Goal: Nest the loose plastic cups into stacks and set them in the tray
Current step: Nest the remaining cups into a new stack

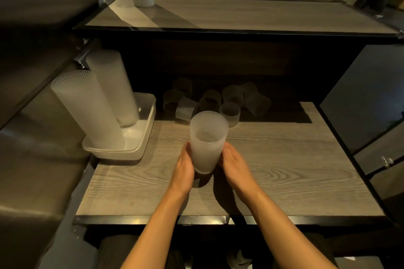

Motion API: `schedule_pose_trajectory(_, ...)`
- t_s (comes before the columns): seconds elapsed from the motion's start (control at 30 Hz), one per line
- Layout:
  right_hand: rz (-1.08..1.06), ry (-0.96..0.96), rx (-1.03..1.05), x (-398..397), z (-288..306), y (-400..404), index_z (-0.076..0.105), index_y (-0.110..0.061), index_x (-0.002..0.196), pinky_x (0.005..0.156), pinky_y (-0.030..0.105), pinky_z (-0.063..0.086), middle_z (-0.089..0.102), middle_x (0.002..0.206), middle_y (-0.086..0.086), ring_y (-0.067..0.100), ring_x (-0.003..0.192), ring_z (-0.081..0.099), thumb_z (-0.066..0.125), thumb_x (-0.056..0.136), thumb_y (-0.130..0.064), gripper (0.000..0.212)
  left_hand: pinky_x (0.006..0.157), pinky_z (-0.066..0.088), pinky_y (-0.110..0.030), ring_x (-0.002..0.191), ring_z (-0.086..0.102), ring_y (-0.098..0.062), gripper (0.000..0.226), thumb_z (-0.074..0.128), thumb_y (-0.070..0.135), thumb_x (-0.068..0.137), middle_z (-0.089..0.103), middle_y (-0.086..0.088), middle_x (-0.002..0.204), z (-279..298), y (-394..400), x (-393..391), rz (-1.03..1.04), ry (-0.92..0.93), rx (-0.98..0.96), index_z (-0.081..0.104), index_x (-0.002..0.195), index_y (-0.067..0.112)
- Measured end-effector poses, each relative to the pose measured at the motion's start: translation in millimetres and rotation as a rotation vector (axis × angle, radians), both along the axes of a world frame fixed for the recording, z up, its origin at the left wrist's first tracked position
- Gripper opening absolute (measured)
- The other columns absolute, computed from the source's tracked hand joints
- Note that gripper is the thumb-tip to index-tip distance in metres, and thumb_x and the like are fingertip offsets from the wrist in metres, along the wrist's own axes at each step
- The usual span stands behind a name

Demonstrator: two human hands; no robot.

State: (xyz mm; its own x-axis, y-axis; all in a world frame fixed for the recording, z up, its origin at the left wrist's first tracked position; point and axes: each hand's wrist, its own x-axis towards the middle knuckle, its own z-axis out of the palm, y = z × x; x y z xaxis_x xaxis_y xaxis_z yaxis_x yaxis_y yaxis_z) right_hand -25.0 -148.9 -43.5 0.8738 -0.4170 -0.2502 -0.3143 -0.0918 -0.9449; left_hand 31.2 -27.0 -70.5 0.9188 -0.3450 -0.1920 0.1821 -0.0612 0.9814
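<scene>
The counter (273,159) carries everything; the tray (140,148) sits at its left edge with two tall stacks (96,102) already standing in it; loose cups (218,100) lie jumbled at the far side; a short stack (207,142) stands upright near centre, the left hand (184,166) and right hand (235,165) cupping its base, fingers wrapped round it, probably to steady it; no writing is readable.

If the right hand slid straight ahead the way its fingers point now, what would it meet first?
The right hand already cups the held cup stack, so it presses into that first. Past it, probably the nearest loose cup at the back of the table; depth is hard to judge.
</scene>
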Motion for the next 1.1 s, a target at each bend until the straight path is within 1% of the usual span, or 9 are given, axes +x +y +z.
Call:
schedule_pose_trajectory(0.1, 0.015, -0.059, 0.014, 12, 8, 1, 0.053, -0.051, 0.11, 0.075, 0.008, 0.046, 0.058, 0.11, -0.026, -0.01, 0.103, 0.056, 0.035, 0.112, -0.034, 0.025, 0.109, 0.047, -0.045, 0.128, 0.055, -0.015, 0.038, 0.035, 0.046, 0.106, 0.059, 0.002, 0.136, 6, -3, 10, 0.042, -0.106, -0.051, 0.051, 0.139, 0.033)
schedule_pose_trajectory(0.27, 0.061, -0.175, 0.01, 46, 27, 1, 0.045, -0.063, 0.116, 0.085, 0.008, 0.045, 0.053, 0.116, -0.036, -0.017, 0.109, 0.052, 0.033, 0.111, -0.039, 0.027, 0.091, 0.047, -0.011, 0.115, 0.056, 0.007, 0.033, 0.029, 0.021, 0.111, 0.058, 0.006, 0.129, 32, -8, 44, 0.064, -0.268, -0.107, 0.047, 0.139, 0.025)
schedule_pose_trajectory(0.33, 0.068, -0.22, -0.011, 63, 35, 0, 0.045, -0.061, 0.123, 0.087, 0.008, 0.047, 0.055, 0.122, -0.032, -0.017, 0.113, 0.052, 0.033, 0.111, -0.038, 0.028, 0.096, 0.048, -0.017, 0.12, 0.057, 0.0, 0.032, 0.03, 0.018, 0.111, 0.06, 0.004, 0.13, 42, -8, 63, 0.058, -0.317, -0.12, 0.048, 0.136, 0.027)
schedule_pose_trajectory(0.43, 0.061, -0.304, -0.047, 96, 42, 0, 0.049, -0.047, 0.141, 0.107, 0.031, 0.049, 0.056, 0.141, -0.015, 0.0, 0.131, 0.05, 0.032, 0.11, -0.045, 0.035, 0.108, 0.046, -0.041, 0.127, 0.056, -0.016, 0.036, 0.032, 0.026, 0.11, 0.06, -0.003, 0.134, 50, -6, 93, 0.054, -0.357, -0.158, 0.048, 0.141, 0.019)
schedule_pose_trajectory(0.57, 0.149, -0.306, -0.13, 124, 47, 5, 0.033, -0.032, 0.157, 0.12, 0.036, 0.036, 0.044, 0.156, -0.007, 0.007, 0.143, 0.039, 0.028, 0.113, -0.036, 0.044, 0.104, 0.046, -0.023, 0.128, 0.052, -0.001, 0.039, 0.024, 0.02, 0.113, 0.055, 0.011, 0.136, 61, 5, 118, 0.092, -0.483, -0.132, 0.041, 0.141, 0.04)
schedule_pose_trajectory(0.7, 0.296, -0.186, -0.433, 138, 44, 8, 0.031, -0.016, 0.156, 0.123, 0.042, 0.022, 0.033, 0.159, 0.011, 0.029, 0.149, 0.025, 0.031, 0.111, -0.034, 0.049, 0.112, 0.039, -0.036, 0.135, 0.046, -0.009, 0.041, 0.028, 0.079, 0.092, 0.05, 0.007, 0.145, 59, 15, 132, 0.11, -0.458, -0.069, 0.043, 0.127, 0.066)
schedule_pose_trajectory(0.77, 0.303, -0.123, -0.422, 141, 38, 8, 0.03, -0.021, 0.155, 0.12, 0.041, 0.02, 0.027, 0.16, 0.011, 0.031, 0.15, 0.017, 0.029, 0.111, -0.034, 0.046, 0.11, 0.041, -0.036, 0.133, 0.048, -0.01, 0.055, 0.024, 0.081, 0.091, 0.05, 0.002, 0.143, 53, 17, 137, 0.106, -0.473, 0.009, 0.043, 0.134, 0.055)
schedule_pose_trajectory(0.9, 0.266, -0.107, -0.27, 143, 25, 6, 0.038, -0.026, 0.148, 0.111, 0.031, 0.026, 0.04, 0.148, 0.01, 0.025, 0.143, 0.033, 0.022, 0.112, -0.037, 0.041, 0.111, 0.041, -0.033, 0.13, 0.048, -0.008, 0.064, 0.019, 0.059, 0.098, 0.051, 0.0, 0.142, 43, 16, 141, 0.085, -0.479, 0.089, 0.043, 0.147, 0.023)
schedule_pose_trajectory(1.1, 0.179, -0.083, -0.1, 152, 10, 0, 0.028, -0.037, 0.157, 0.123, 0.05, 0.026, 0.038, 0.159, -0.003, 0.015, 0.148, 0.032, 0.016, 0.101, -0.069, 0.065, 0.113, 0.042, -0.049, 0.132, 0.05, -0.015, 0.054, 0.027, 0.052, 0.102, 0.054, -0.001, 0.142, 24, 11, 148, 0.058, -0.332, 0.023, 0.046, 0.144, 0.025)
